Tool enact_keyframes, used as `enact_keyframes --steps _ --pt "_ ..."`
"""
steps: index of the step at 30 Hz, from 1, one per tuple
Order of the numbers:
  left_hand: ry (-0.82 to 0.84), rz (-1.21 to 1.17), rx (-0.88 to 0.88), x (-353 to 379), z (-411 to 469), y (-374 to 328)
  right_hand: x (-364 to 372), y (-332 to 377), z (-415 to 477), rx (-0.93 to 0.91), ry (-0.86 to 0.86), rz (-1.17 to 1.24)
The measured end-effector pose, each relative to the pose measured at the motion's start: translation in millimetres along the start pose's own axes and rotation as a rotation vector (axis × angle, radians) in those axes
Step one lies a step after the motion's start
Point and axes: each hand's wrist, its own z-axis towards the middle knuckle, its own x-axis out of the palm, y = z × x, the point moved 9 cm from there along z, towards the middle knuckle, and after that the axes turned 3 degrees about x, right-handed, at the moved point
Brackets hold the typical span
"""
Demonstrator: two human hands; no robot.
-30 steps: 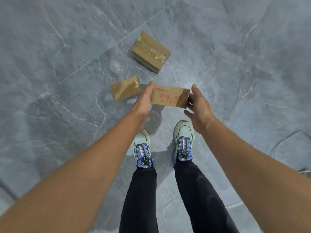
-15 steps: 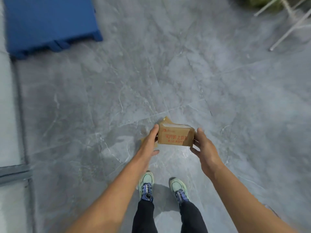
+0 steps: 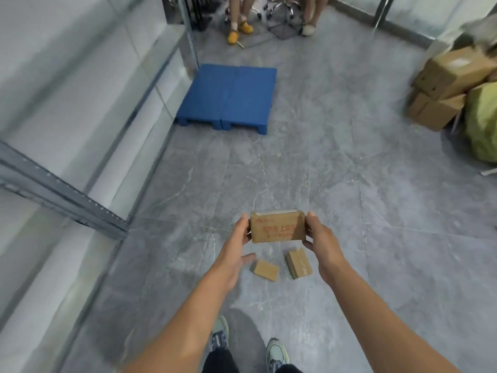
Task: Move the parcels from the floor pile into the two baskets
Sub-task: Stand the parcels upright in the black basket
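A person holds a red-printed parcel (image 3: pixel 278 228) between both hands, out in front at about waist height and above the grey marble-tile floor (image 3: pixel 349 184). It is a brown cardboard box with its printed face turned toward the camera. The left hand (image 3: pixel 236 244) lies flat against the box's left end, with straight fingers (image 3: pixel 243 224) pressing on it and the thumb spread out free below. The right hand (image 3: pixel 320 238) grips the right end, the thumb on the top corner and the fingers curled round the lower edge.

Below the held box, two more parcels lie on the floor, close together but apart. One is a small flat parcel (image 3: pixel 265 270); to its right is a taped parcel (image 3: pixel 299 263), turned at an angle. The person's pale green shoes (image 3: pixel 277 352) show at the bottom edge.

Farther off, a blue plastic pallet (image 3: pixel 228 99) sits on the floor beside a glass wall (image 3: pixel 80 76), and a grey metal rack beam (image 3: pixel 61 196) crosses the left side. Stacked cardboard boxes (image 3: pixel 443 87) and a yellow-green sack (image 3: pixel 484 125) stand at the right edge. At the top, another person's yellow shoes (image 3: pixel 236 32) rest near a chair base (image 3: pixel 279 14).
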Motion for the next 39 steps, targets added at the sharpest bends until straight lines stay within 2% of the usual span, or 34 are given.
enact_keyframes --steps 9,15,25,33,39 --pt "-0.235 -0.138 0.245 -109 -107 -56 127 72 -55 -0.159 0.264 -0.172" --pt "-0.433 -0.231 0.327 -210 -208 -50 250 81 -126 -0.245 0.458 -0.264" --pt "-0.731 -0.397 0.376 -363 -386 37 442 21 -290 -0.334 0.785 -0.415" --pt "-0.968 -0.531 0.445 -434 -514 118 557 -50 -400 -0.307 1.007 -0.526" --pt "-1.166 -0.687 0.477 -464 -587 177 631 -101 -477 -0.319 1.234 -0.646"
